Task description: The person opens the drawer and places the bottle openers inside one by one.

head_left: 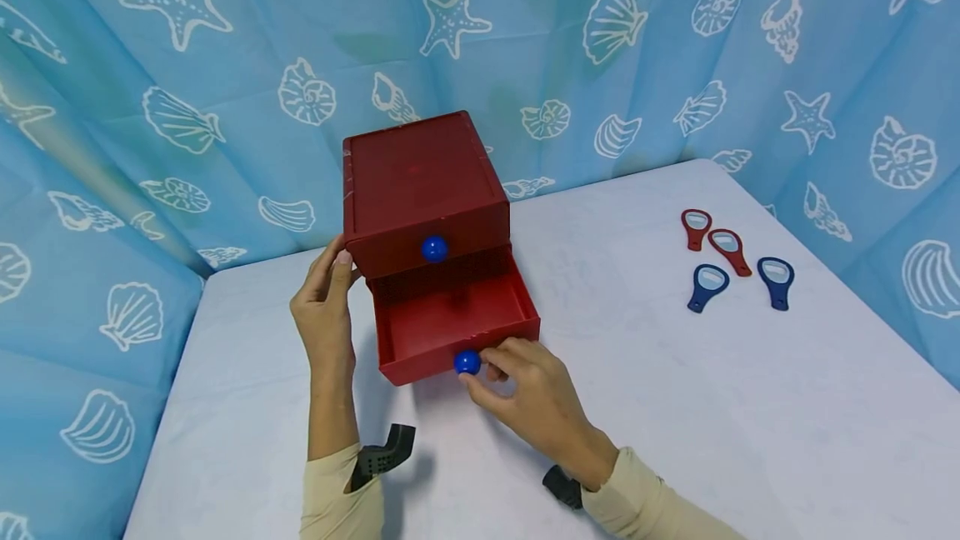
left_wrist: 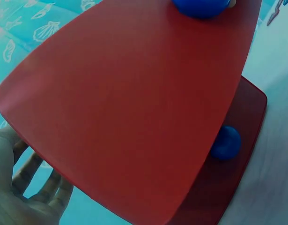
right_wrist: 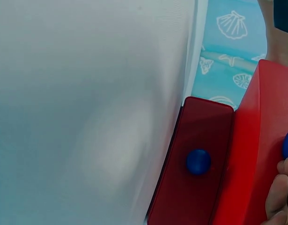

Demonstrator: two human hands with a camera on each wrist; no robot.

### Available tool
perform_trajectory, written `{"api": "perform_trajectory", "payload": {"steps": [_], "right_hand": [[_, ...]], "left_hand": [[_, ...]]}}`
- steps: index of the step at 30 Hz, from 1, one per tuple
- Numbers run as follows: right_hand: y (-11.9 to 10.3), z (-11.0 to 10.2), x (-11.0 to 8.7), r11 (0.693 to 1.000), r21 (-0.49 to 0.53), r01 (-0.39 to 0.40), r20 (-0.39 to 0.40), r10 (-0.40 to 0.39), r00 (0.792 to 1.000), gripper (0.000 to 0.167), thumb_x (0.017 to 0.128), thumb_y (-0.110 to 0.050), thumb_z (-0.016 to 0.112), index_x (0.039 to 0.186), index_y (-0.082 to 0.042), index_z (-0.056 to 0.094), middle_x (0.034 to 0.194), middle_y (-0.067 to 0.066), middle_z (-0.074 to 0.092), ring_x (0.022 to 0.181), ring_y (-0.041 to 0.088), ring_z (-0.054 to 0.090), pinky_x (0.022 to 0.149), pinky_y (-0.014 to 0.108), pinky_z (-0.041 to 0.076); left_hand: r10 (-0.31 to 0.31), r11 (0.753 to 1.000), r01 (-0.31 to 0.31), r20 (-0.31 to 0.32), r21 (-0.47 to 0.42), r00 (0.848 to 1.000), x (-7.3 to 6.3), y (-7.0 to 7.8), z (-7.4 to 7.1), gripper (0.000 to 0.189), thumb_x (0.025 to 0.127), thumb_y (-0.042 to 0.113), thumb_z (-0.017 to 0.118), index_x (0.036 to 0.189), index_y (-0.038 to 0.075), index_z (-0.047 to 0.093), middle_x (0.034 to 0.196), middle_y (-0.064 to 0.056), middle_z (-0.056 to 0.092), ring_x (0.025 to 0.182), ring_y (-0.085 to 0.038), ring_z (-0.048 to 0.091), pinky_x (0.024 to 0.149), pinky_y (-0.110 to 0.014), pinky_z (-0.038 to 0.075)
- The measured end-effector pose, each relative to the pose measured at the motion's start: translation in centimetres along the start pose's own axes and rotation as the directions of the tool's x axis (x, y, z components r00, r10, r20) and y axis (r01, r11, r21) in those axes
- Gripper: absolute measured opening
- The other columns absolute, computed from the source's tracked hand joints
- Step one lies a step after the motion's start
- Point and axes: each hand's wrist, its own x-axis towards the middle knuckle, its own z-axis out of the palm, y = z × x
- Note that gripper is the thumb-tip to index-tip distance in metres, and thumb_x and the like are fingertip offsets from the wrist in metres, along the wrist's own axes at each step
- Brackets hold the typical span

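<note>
A dark red two-drawer box [head_left: 420, 177] stands on the table, its upper drawer closed. Its brighter red lower drawer [head_left: 450, 319] is pulled out, and the bare floor inside shows. My right hand [head_left: 536, 386] pinches the blue knob [head_left: 467, 362] of this lower drawer between thumb and fingers. At the box's left side, my left hand [head_left: 326, 298] rests its fingers and thumb near the front corner. The upper drawer's blue knob [head_left: 435, 249] is untouched. In the left wrist view, the left fingers [left_wrist: 26, 173] touch the red edge, partly hidden behind it.
Two red bottle openers [head_left: 696, 227] and two blue bottle openers [head_left: 708, 286] lie toward the right of the white table [head_left: 637, 398]. A blue curtain [head_left: 525, 48] with white shells and starfish hangs behind the table and along its sides.
</note>
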Motion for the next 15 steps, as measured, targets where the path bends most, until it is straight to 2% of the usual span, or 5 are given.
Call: {"api": "perform_trajectory", "payload": {"steps": [10,15], "right_hand": [[-0.3,-0.4,-1.1,0.999,0.029,-0.021,0.012,0.021,1.000,0.021,0.077,-0.021,0.087,0.086,-0.008,0.074,0.078,-0.005,0.058,0.073,0.006,0.053,0.064,0.017,0.051],[-1.0,-1.2,-1.5,0.996,0.058,-0.069,0.083,0.064,0.994,0.024,0.076,-0.021,0.089,0.090,-0.009,0.074,0.080,-0.007,0.058,0.075,0.006,0.054,0.065,0.021,0.054]], "left_hand": [[-0.002,1.000,0.002,-0.008,-0.013,1.000,0.1,-0.2,0.0,0.036,0.100,0.022,0.064,0.136,0.017,0.065,0.133,-0.007,0.062,0.119,-0.025,0.060,0.098,-0.034,0.052],[-0.012,1.000,0.012,-0.008,0.014,1.000,-0.2,-0.3,0.0,0.038,0.099,0.026,0.064,0.136,0.020,0.065,0.134,-0.004,0.063,0.119,-0.024,0.059,0.099,-0.036,0.052]]}}
